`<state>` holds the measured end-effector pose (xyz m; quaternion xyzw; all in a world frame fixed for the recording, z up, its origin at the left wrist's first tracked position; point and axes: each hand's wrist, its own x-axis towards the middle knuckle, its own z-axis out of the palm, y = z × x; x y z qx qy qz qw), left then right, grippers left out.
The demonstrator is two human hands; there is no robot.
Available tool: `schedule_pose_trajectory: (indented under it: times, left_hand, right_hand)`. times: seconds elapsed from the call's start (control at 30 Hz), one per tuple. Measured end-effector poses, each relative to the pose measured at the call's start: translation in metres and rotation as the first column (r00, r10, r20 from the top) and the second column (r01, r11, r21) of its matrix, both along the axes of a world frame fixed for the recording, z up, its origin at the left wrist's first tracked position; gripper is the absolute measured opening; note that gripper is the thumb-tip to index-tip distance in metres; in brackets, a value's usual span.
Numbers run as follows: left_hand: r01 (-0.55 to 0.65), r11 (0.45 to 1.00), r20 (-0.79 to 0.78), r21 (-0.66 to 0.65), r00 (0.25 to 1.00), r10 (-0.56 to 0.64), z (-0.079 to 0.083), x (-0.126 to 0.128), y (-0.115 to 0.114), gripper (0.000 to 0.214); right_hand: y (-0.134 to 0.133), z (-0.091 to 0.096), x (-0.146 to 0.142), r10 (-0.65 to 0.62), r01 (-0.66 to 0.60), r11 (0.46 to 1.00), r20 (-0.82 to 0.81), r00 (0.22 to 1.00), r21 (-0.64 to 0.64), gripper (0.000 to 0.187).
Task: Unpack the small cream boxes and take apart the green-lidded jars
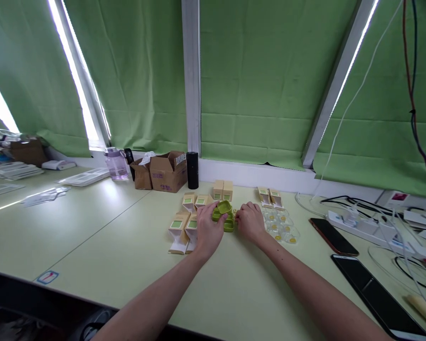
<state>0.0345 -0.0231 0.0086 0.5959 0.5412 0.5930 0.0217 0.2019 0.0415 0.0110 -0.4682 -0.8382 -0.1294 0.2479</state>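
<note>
My left hand (210,229) is closed on a small olive-green square dish (225,207), tilted between thumb and fingers. More green dishes (229,225) rest on the table just under it. Beside them, my right hand (249,220) has its fingers curled together around or next to small yellowish bits (235,214); what the fingertips grip is hidden. Left of my hands stand several small kraft boxes with green windows, such as an open-flapped box (178,227). To the right of my right hand lie several clear plastic pieces (279,225) with yellow centres.
Two closed boxes (223,189) stand behind my hands, and two open boxes (270,198) lie at the back right. Phones (333,236), a power strip (362,227) and cables fill the right side. Cardboard cartons (168,173), a black cylinder (192,170) and a purple bottle (116,164) line the back.
</note>
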Motion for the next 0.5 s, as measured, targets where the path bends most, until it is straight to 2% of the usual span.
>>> schedule_pose_trajectory:
  times: [0.27,0.4,0.5]
  left_hand:
    - [-0.006,1.0,0.005,-0.003,1.0,0.006,-0.001,0.002,-0.001,0.039]
    - [0.001,1.0,0.03,0.017,1.0,-0.001,0.0,0.002,-0.002,0.039]
    - [0.031,0.999,0.12,-0.011,0.992,-0.029,0.002,0.003,-0.002,0.042]
  right_hand:
    - [0.004,-0.006,-0.007,-0.027,0.027,1.0,-0.001,1.0,-0.016,0.017]
    - [-0.002,0.001,0.001,-0.038,0.038,0.999,-0.043,0.998,-0.004,0.017]
    - [-0.015,0.002,0.013,-0.024,0.031,0.998,-0.129,0.991,0.052,0.017]
